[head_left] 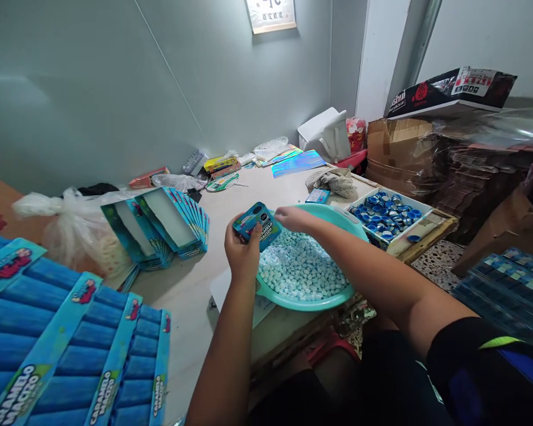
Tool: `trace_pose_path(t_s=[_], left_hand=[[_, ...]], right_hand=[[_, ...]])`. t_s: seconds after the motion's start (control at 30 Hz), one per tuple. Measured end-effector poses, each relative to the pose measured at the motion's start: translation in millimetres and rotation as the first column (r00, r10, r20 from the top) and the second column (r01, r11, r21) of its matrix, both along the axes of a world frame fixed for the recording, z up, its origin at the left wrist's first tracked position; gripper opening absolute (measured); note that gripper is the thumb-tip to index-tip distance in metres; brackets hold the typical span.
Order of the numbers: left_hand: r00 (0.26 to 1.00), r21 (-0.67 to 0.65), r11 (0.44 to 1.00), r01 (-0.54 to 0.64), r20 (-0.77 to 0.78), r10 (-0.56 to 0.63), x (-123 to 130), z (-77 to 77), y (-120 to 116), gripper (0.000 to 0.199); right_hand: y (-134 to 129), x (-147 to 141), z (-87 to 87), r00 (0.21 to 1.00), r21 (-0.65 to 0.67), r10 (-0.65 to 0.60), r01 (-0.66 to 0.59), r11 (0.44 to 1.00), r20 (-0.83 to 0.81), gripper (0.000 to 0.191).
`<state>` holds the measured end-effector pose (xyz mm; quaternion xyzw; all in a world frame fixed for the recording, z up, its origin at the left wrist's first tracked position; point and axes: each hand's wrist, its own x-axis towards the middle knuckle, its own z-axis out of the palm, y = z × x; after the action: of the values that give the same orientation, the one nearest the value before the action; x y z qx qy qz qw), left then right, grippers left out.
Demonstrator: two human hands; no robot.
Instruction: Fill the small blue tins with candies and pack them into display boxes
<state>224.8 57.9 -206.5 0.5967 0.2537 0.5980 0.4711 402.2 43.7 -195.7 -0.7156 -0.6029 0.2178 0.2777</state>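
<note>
My left hand (243, 255) grips a small blue candy packet (262, 228) printed "Caramelo Macizo", with the thumb across its front. Beside the packet's right edge is my right hand (296, 219), its fingers drawn together; whatever they hold, if anything, is hidden. Below both hands, a turquoise basin (308, 306) contains a heap of pale blue and white candies (302, 269). Opened blue display boxes (173, 228) stand in a nested row to the left. Nearer to me on the left are display boxes filled with blue packets (71, 349).
A white tray (421, 207) of blue caps stands right of the basin. Behind it lie a grey cloth (335, 180) and a small blue box (317, 196). Plastic bags and wrappers line the wall. Cardboard cartons (400, 148) and blue stacked packs (506, 290) are at the right.
</note>
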Motion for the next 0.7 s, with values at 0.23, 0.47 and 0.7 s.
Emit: trace_pose_path(t_s=[0.23, 0.47, 0.7], left_hand=[[0.979, 0.090, 0.977, -0.194, 0.087, 0.187, -1.5, 2.7, 2.6, 0.062], [0.966, 0.108, 0.964, -0.242, -0.067, 0.249, -82.2, 14.9, 39.1, 0.057], [0.889, -0.130, 0.982, -0.139, -0.454, 0.066, -123.9, -20.6, 44.5, 0.047]], right_hand=[[-11.3, -10.0, -9.9, 0.952, -0.332, 0.283, -0.232, 0.914, 0.113, 0.049], [-12.4, -14.7, -3.5, 0.899, -0.477, 0.407, -0.290, 0.830, 0.161, 0.072], [-9.4, -13.5, -9.7, 0.865, -0.489, 0.445, -0.291, 0.822, 0.233, 0.054]])
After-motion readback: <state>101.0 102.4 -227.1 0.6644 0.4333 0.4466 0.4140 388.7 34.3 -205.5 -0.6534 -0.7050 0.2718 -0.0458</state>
